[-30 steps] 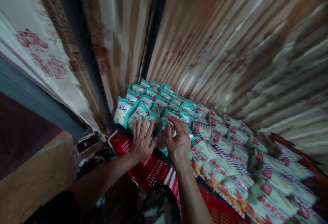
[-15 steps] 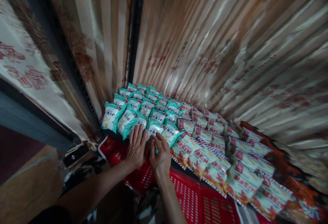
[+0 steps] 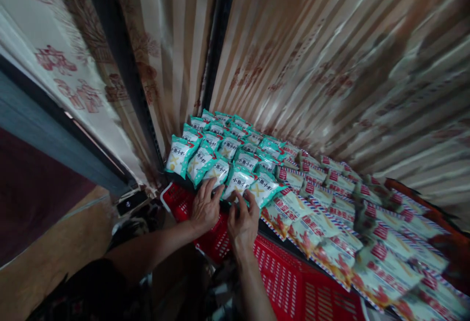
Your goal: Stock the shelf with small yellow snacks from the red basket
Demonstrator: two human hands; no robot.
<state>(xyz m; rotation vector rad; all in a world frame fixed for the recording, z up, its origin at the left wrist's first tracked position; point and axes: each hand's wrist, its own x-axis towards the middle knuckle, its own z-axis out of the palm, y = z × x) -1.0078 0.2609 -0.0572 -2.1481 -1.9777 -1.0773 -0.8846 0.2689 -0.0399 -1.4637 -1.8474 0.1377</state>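
Observation:
Rows of small teal-and-white snack bags stand close together on a dark shelf. My left hand lies at the lower edge of one front-row bag, its fingers stretched out and touching the bag. Beside it, my right hand rests at the bottom of another teal bag, fingers apart and slightly bent. The tips also come near the rightmost front teal bag. Neither hand grips a bag.
Larger white-and-red snack bags overlap in rows to the right. Below the shelf front is a red perforated basket. Pleated printed curtains hang behind, with dark metal posts at the left. A small black object lies lower left.
The view has shifted left, so the shelf appears farther right. My right hand's fingers have loosened from a tighter curl and spread over the bag's lower edge. My left hand has slid down its bag.

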